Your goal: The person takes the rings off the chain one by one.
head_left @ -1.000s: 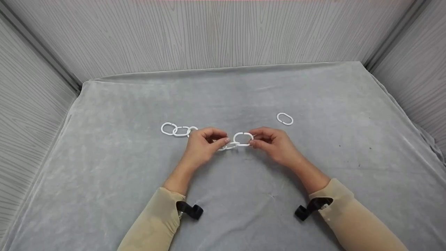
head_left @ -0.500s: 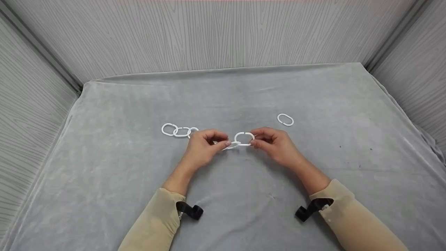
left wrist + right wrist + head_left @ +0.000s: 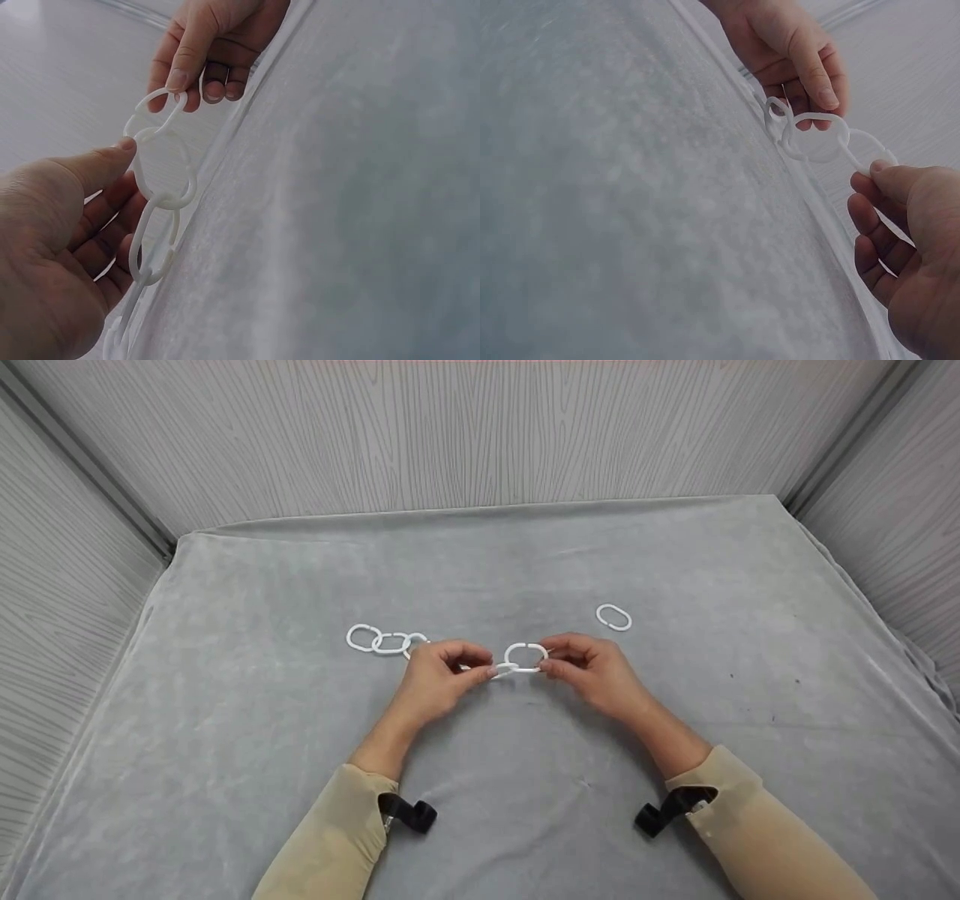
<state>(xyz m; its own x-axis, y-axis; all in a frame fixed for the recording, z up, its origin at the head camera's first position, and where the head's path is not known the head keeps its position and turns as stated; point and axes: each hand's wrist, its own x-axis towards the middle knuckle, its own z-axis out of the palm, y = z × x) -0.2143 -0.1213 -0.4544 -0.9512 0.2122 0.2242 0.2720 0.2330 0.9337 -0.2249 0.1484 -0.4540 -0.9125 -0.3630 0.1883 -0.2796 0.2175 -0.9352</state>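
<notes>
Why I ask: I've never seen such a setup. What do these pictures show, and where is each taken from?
There is no robot: a person works with a bare left hand and right hand. The wide picture is taken from the person's head, looking down; the two close ones come from a small black camera at each wrist. On the gray cloth lie joined white links at the left and one loose link at the right. The right hand pinches an end link, and the left hand pinches the link hooked to it.
</notes>
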